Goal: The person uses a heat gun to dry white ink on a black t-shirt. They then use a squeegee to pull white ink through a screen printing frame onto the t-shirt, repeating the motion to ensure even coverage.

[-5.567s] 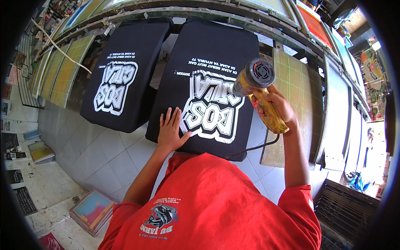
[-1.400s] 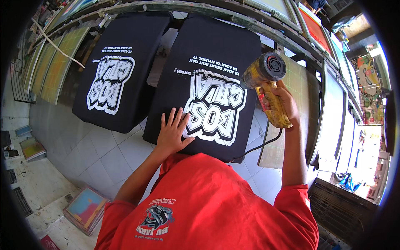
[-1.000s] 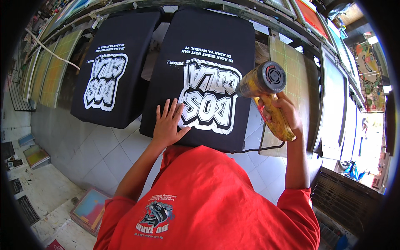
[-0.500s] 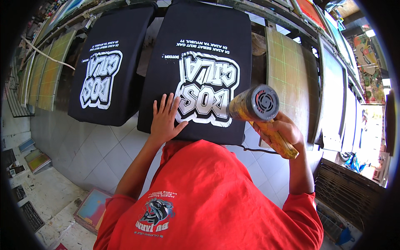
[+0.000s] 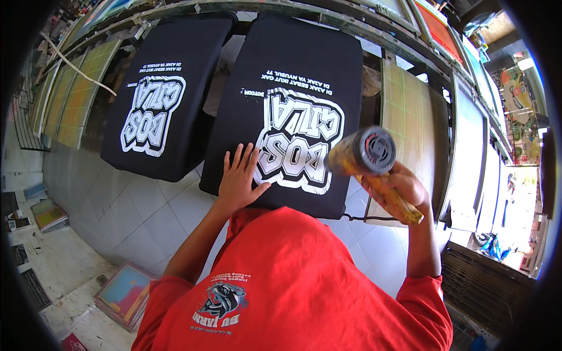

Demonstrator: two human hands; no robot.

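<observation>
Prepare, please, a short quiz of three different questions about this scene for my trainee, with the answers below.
1. True or false: the left hand rests with spread fingers on the right-hand black cloth.
2. Which holds the yellow gun-shaped tool: (A) the left hand, (B) the right hand, (C) both hands?
3. Fill in: the large lettering on the left-hand black cloth is mainly ____ in colour.

Key: 1 true; 2 B; 3 white.

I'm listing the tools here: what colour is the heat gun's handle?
The handle is yellow with darker blotches, seen best in the head view.
</observation>
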